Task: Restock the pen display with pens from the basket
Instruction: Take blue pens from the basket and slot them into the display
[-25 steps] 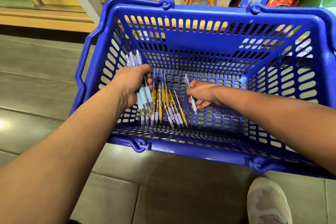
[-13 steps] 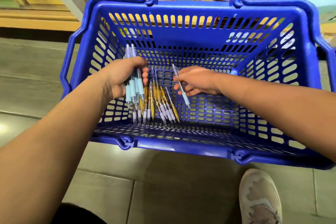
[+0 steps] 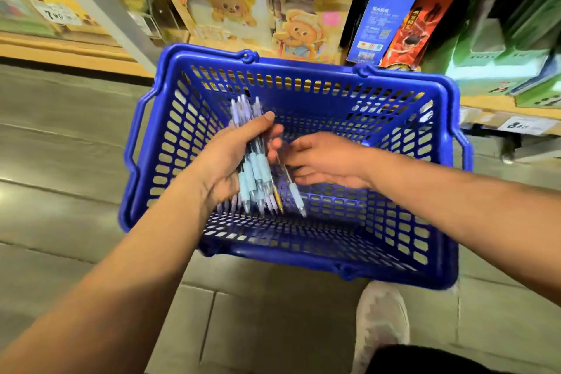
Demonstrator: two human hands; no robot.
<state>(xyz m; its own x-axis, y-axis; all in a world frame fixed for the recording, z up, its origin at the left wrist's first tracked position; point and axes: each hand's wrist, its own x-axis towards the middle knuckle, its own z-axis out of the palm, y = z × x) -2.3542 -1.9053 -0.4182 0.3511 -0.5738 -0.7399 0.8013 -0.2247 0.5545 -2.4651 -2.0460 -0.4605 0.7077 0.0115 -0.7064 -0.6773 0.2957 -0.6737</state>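
- Pens in transfer: the left hand [image 3: 226, 165] is closed around a bundle of pens [image 3: 253, 165], raised above the floor of the blue basket [image 3: 437, 143].
- The right hand [image 3: 323, 161], just beside it at 3 o'clock, pinches a single pen [image 3: 293, 187] between thumb and fingers, the other fingers loose.
- Long axis: bundle and single pen run nearly parallel, clicker ends toward 12 o'clock, tips toward 6 o'clock.
- The single pen lies just right of the bundle, so the right hand is the nearer to feed it in.
- Count: one basket, one loose pen in the right hand; the bundle shows at least four blue grips, with lilac pens and one yellow pen [image 3: 277, 197] beneath, exact number lost to blur.
- The pen display cannot be picked out among the shelves at 12 o'clock.
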